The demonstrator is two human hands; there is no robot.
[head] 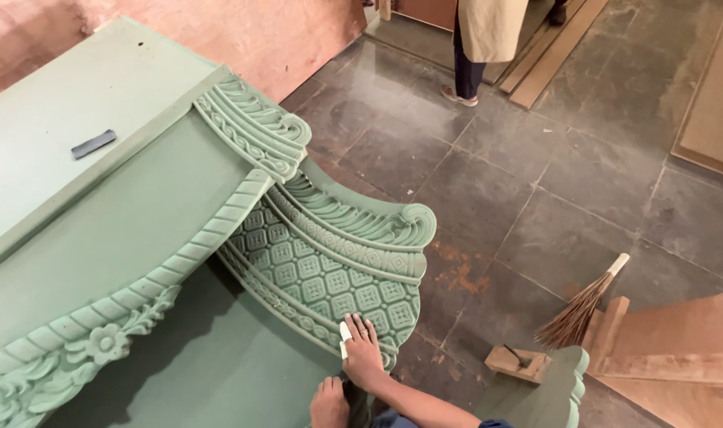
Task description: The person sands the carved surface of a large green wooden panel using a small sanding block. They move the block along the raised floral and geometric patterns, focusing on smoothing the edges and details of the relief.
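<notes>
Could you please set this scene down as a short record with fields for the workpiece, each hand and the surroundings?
Workpiece: large pale green carved wooden furniture piece, with rope, flower and lattice mouldings
Right hand: right hand pressed flat on the carved lattice bracket, a small pale pad under its fingers
Left hand: left hand low against the flat green panel, grip unclear
On top: small dark flat block
Floor: dark stone tiles, straw broom, wooden block
Background: another person's legs
</notes>
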